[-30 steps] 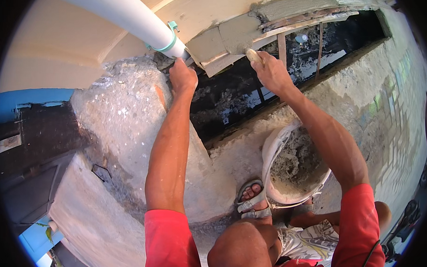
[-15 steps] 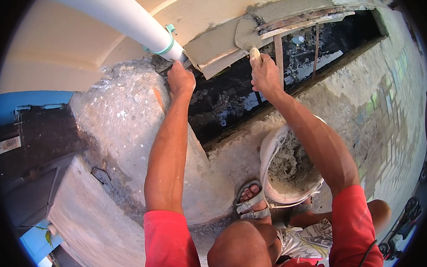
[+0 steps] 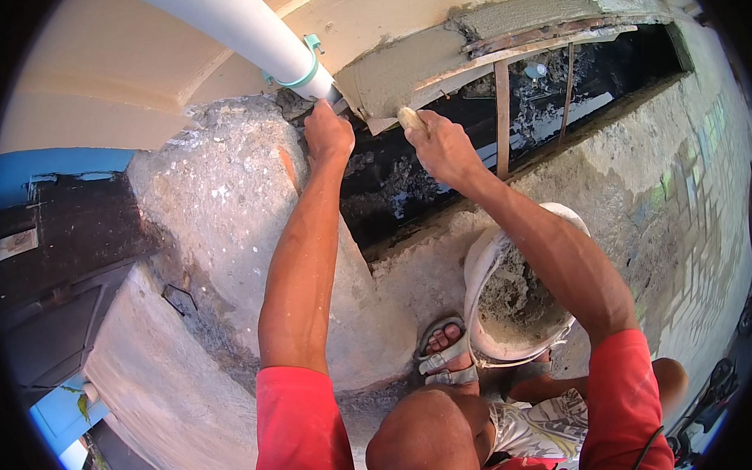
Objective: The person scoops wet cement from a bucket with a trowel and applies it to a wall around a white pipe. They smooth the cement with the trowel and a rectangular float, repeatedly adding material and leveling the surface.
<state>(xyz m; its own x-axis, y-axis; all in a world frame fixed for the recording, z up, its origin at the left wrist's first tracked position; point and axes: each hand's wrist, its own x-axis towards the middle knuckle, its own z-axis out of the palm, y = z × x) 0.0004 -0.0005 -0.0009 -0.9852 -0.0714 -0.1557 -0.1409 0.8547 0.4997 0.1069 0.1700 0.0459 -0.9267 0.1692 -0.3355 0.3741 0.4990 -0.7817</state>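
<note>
My right hand [image 3: 446, 152] is closed round the pale handle of a trowel [image 3: 411, 119]. Its blade blends into the wet grey mortar [image 3: 379, 79] spread along a ledge at the wall's foot, so its outline is hard to make out. A thin wooden board [image 3: 535, 47] edges the mortar, braced by upright sticks [image 3: 503, 119]. My left hand [image 3: 329, 133] is closed just below the end of a white pipe [image 3: 261, 40], beside the near corner of the mortar ledge. What its fingers grip is hidden.
Below the ledge runs an open drain channel [image 3: 391, 189] with dark water. A white bucket of mortar [image 3: 519, 304] stands by my sandalled foot [image 3: 446, 348]. Rough concrete [image 3: 225, 182] slopes up at the left; a green clamp [image 3: 308, 74] rings the pipe.
My right hand has drawn the trowel left along the ledge, toward my left hand. The left hand stays by the pipe's end. The view has shifted slightly.
</note>
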